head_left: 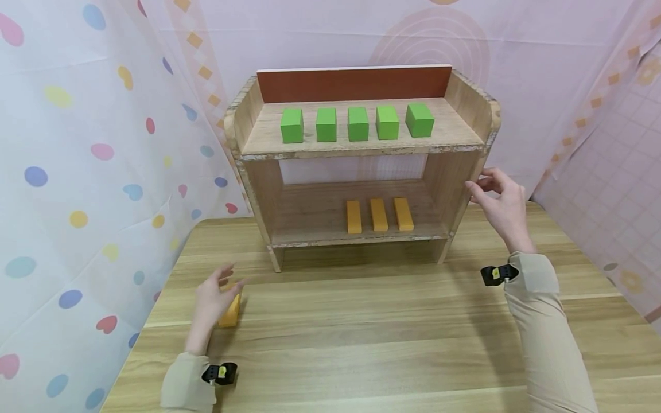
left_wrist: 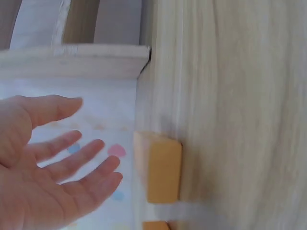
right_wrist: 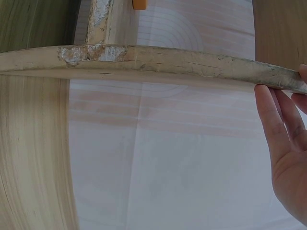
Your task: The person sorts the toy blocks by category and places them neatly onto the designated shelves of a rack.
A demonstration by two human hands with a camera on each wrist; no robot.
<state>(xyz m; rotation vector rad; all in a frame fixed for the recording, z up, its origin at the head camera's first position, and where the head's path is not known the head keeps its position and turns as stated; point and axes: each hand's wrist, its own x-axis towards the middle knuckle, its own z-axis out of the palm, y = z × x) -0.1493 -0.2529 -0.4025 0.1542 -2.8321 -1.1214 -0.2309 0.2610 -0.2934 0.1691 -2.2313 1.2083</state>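
Observation:
My left hand [head_left: 214, 298] hovers beside and above an orange block [head_left: 230, 312] on the table at the left. In the left wrist view the fingers of that hand [left_wrist: 43, 167] are spread, apart from the orange block [left_wrist: 164, 170], and nothing is held. Part of a second orange block [left_wrist: 156, 225] shows at the bottom edge there. On the right, my right hand [head_left: 501, 203] holds the side panel of a wooden shelf [head_left: 361, 150]. The right wrist view has its fingertips on the panel's outer face, thumb at the edge [right_wrist: 292, 158].
Several green blocks [head_left: 358, 124] stand in a row on the upper shelf board. Three orange blocks [head_left: 379, 215] lie on the lower board, towards its right half. The wooden table [head_left: 372, 332] extends in front, with patterned cloth [head_left: 103, 172] hanging at the left and behind.

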